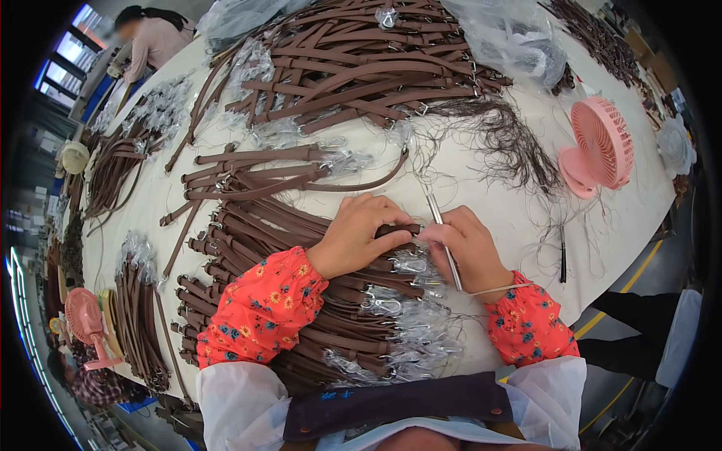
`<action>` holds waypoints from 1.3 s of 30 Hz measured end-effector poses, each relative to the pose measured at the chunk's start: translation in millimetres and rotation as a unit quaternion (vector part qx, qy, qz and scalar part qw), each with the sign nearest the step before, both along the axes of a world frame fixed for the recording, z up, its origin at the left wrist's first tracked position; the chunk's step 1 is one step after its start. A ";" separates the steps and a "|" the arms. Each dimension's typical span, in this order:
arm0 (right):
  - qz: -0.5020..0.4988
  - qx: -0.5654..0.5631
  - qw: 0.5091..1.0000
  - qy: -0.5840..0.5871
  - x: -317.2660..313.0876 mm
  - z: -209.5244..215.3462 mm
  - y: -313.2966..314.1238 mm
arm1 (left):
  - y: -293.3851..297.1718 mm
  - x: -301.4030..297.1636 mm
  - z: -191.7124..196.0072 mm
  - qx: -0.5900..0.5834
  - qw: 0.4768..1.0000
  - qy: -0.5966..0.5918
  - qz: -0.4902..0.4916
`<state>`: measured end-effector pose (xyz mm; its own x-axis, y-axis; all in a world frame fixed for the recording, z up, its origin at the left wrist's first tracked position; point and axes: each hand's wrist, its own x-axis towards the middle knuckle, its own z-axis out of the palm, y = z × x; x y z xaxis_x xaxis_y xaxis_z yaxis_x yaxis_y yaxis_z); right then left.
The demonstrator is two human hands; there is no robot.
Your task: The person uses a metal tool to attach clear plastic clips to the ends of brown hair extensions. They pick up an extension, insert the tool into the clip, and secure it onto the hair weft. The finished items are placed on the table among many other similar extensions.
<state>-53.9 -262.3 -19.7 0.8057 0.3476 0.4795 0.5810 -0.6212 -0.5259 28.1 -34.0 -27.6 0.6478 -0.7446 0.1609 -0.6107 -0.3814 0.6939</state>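
A dark brown strap end (398, 228) is pinched between the thumb and fingers of my left hand (355, 233). Close beside it, my right hand (470, 252) is closed around a slim silver metal tool (434, 207), held slantwise; its exact kind is unclear. The right fingertips meet at the end of the strap, and whatever fine thing they pinch there is too small to make out. Beneath both hands lies a thick row of brown straps (342, 304), their metal clasps wrapped in clear plastic (421, 331) on the right side.
Across the far table lies a big heap of brown straps (361, 68), with loose dark threads (504, 131) to its right. A pink fan (602, 143) stands at right, near a thin black tool (562, 255). More strap bundles (137, 323) lie at left; another person (154, 41) sits far left.
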 end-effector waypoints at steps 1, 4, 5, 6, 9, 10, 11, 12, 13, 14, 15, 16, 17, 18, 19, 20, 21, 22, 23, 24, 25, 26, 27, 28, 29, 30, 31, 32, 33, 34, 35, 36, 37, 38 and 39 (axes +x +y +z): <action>-0.003 0.008 1.000 0.002 0.1 -0.5 0.7 | 0.0 0.9 0.8 0.010 1.000 0.001 -0.002; -0.009 0.029 1.000 0.008 -0.2 -1.9 3.9 | -1.3 3.7 5.1 0.045 0.999 0.021 -0.003; -0.010 0.033 0.999 0.010 0.0 -2.4 5.0 | -2.4 4.5 8.4 0.060 0.997 0.040 0.001; -0.009 0.037 0.999 0.011 0.4 -2.2 5.8 | -2.8 4.5 10.7 0.075 0.995 0.059 0.005; -0.020 0.064 0.997 0.032 1.1 1.0 7.7 | -0.8 3.9 9.2 0.052 0.997 0.061 0.020; -0.027 0.070 0.996 0.040 0.9 1.7 8.4 | 0.4 5.0 7.9 0.030 0.995 0.097 0.022; -0.035 0.076 0.995 0.049 0.8 2.2 9.1 | 1.6 7.0 6.7 0.007 0.991 0.132 0.024; -0.045 0.080 0.994 0.059 -0.3 2.2 8.1 | 0.4 7.9 4.8 -0.017 0.985 0.169 0.024; -0.041 0.073 0.995 0.057 -0.3 2.1 7.1 | -0.4 6.3 4.0 -0.003 0.992 0.126 0.029; -0.036 0.066 0.996 0.055 0.8 2.0 6.2 | -1.1 3.3 4.2 0.012 0.996 0.083 0.035; -0.034 0.057 0.996 0.054 0.7 2.3 3.9 | -3.6 0.6 4.1 0.024 0.998 0.040 0.039; -0.034 0.060 0.996 0.054 0.5 1.9 3.2 | -5.1 -0.8 5.0 0.018 0.999 0.024 0.041; -0.034 0.063 0.996 0.055 0.6 1.2 4.1 | -5.3 -1.7 6.9 0.012 0.999 0.008 0.042; -0.034 0.066 0.996 0.055 0.7 1.4 4.4 | -6.0 -2.5 9.0 0.005 0.999 -0.009 0.044; -0.041 0.063 0.995 0.061 0.3 2.4 4.2 | -7.0 -3.6 11.2 0.007 0.998 -0.036 0.042; -0.048 0.060 0.995 0.068 -0.1 3.2 4.1 | -8.0 -4.8 13.4 0.009 0.997 -0.064 0.040; -0.052 0.058 0.994 0.073 -0.3 4.5 5.0 | -8.3 -5.4 14.8 0.011 0.995 -0.092 0.040; -0.065 0.101 0.988 0.101 -1.8 6.1 6.0 | -9.3 -4.9 13.5 -0.004 0.996 -0.083 0.033; -0.078 0.144 0.978 0.130 -4.5 8.2 7.1 | -10.6 -4.0 10.8 -0.018 0.997 -0.074 0.025; -0.087 0.189 0.965 0.157 -6.0 9.2 8.9 | -9.9 -3.2 7.8 -0.031 0.997 -0.066 0.020; -0.074 0.260 0.945 0.182 -7.2 11.1 10.0 | -9.2 -2.7 4.0 -0.046 0.998 -0.044 0.026; -0.061 0.329 0.919 0.207 -8.4 13.4 10.9 | -8.4 -2.3 -0.4 -0.062 0.997 -0.022 0.032; -0.049 0.396 0.888 0.230 -9.3 14.1 11.0 | -8.8 -1.9 -0.6 -0.077 0.996 0.000 0.036; -0.022 0.421 0.872 0.248 -9.0 10.9 10.1 | -8.4 -1.5 0.2 -0.067 0.997 0.015 0.040; 0.005 0.446 0.855 0.266 -8.3 5.5 8.3 | -7.6 -1.3 2.2 -0.057 0.997 0.029 0.045; 0.031 0.468 0.836 0.284 -8.0 3.3 6.9 | -7.1 -1.1 5.2 -0.049 0.997 0.044 0.049; 0.022 0.458 0.830 0.318 -8.8 4.4 5.8 | -6.5 -1.2 6.6 -0.048 0.996 0.056 0.050; 0.013 0.447 0.822 0.352 -9.9 6.6 4.8 | -5.8 -1.4 7.6 -0.048 0.995 0.068 0.050; 0.005 0.436 0.814 0.385 -10.7 7.7 4.4 | -4.9 -1.4 8.5 -0.047 0.994 0.080 0.051; 0.005 0.428 0.818 0.385 -11.2 7.5 4.3 | -3.7 -1.1 9.0 -0.046 0.993 0.100 0.051; 0.005 0.419 0.822 0.385 -11.6 7.1 4.5 | -2.6 -0.6 9.5 -0.046 0.990 0.120 0.051; 0.006 0.411 0.826 0.385 -11.7 6.5 5.0 | -1.4 -0.2 9.6 -0.045 0.988 0.139 0.051; 0.008 0.406 0.829 0.384 -11.6 6.4 5.5 | -0.9 0.0 9.7 -0.045 0.988 0.140 0.049; 0.010 0.402 0.832 0.382 -11.5 6.5 6.0 | -0.5 0.3 9.7 -0.045 0.988 0.140 0.047; 0.013 0.397 0.835 0.380 -11.3 6.7 6.4 | -0.3 0.6 9.8 -0.045 0.988 0.140 0.045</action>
